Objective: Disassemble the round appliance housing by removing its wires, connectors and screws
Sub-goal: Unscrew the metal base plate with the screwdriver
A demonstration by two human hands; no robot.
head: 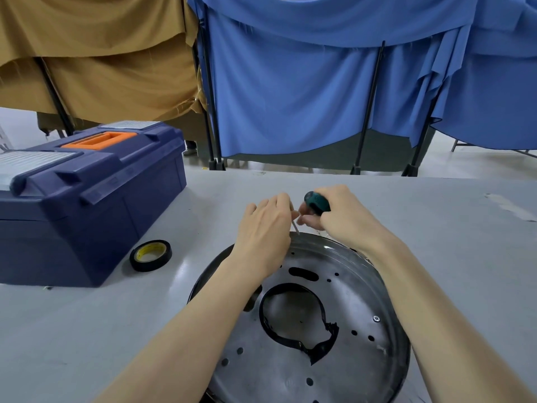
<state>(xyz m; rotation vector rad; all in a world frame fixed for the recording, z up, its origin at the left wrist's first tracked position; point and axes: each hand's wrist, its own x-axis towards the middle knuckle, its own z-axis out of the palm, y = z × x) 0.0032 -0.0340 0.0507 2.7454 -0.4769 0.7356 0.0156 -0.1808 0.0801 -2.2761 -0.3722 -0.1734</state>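
Observation:
The round metal housing (343, 289) lies on the grey table, its holed plate facing up, a large black-rimmed opening (293, 315) in its middle. One screw (376, 318) sits near its right rim. My right hand (341, 216) grips a screwdriver by its green handle (316, 202). The thin shaft (295, 226) slants down to the far rim of the housing. My left hand (266, 231) is over the far left of the housing with its fingertips pinching the shaft. The screwdriver's tip and what it touches are hidden.
A dark blue toolbox (87, 193) with an orange handle stands at the left of the table. A roll of black tape (150, 255) lies between it and the housing. Blue and tan curtains hang on stands behind the table's far edge.

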